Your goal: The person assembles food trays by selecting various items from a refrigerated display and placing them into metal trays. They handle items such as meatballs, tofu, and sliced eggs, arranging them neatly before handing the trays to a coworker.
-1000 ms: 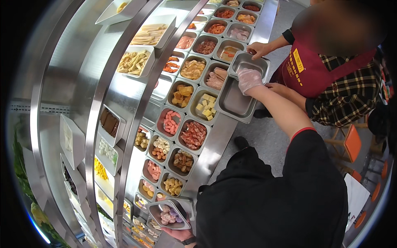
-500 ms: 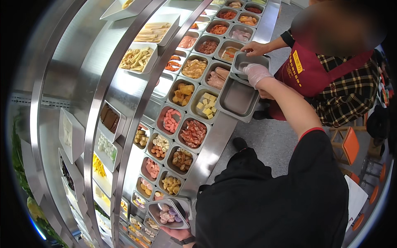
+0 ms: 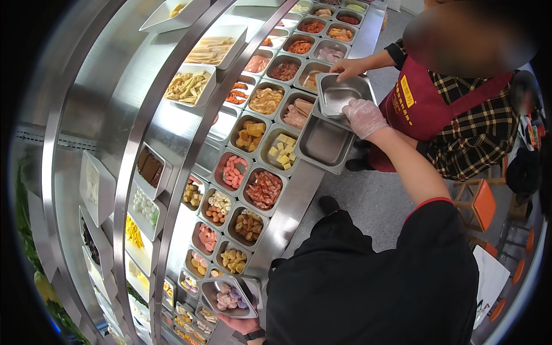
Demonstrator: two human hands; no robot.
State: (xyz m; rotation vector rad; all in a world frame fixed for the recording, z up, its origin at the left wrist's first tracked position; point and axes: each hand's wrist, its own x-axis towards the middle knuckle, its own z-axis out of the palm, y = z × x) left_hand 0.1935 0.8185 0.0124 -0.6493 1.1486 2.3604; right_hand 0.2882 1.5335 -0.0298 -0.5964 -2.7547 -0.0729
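My right hand (image 3: 366, 118), in a clear plastic glove, grips the near corner of an empty metal pan (image 3: 344, 92). A co-worker's hand (image 3: 352, 68) holds the same pan at its far edge. Below it, another empty metal pan (image 3: 325, 141) rests over the counter's edge, its underside hidden. At the lower left my bare left hand (image 3: 244, 325) holds a small metal pan (image 3: 215, 287) of pinkish and purple balls (image 3: 229, 298) from beneath, tilted above the row of food pans. Part of another pan shows behind that one.
Rows of metal food pans (image 3: 264, 187) fill the counter beside me. White trays (image 3: 215, 86) stand on the steel-railed shelves to the left. The co-worker in a maroon apron (image 3: 411, 103) stands close at the upper right. Orange-seated stools (image 3: 484, 204) are at the right.
My right hand has shifted from over the empty pan to its near corner. That pan now tips toward me, showing more of its inside. My left hand keeps its hold.
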